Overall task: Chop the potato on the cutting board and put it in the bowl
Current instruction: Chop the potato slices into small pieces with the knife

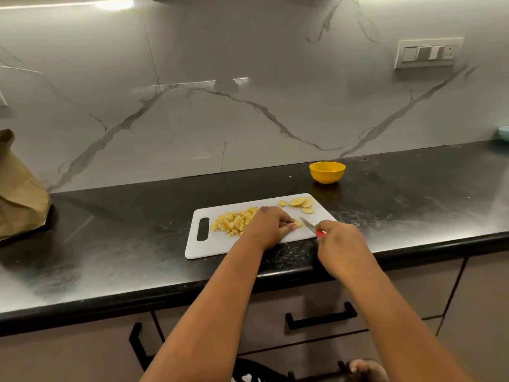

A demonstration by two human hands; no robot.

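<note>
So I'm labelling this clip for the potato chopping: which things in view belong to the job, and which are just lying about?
Part of the job: cutting board, diced potato, potato slices, potato piece under the left hand, knife in the right hand, yellow bowl.

Lying about: paper bag, wall switches, blue dish at the right edge.

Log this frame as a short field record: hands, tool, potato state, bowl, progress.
left hand: left hand holds a small potato piece down on the white plastic cutting board
right hand: right hand grips the red-handled knife, blade angled toward the piece
diced: pile of yellow potato cubes on the board's left part
slices: round potato slices at the board's far right corner, uncut
bowl: yellow round bowl behind the board on the black counter; no potato visible inside
progress: chopping underway, transfer not begun
</note>
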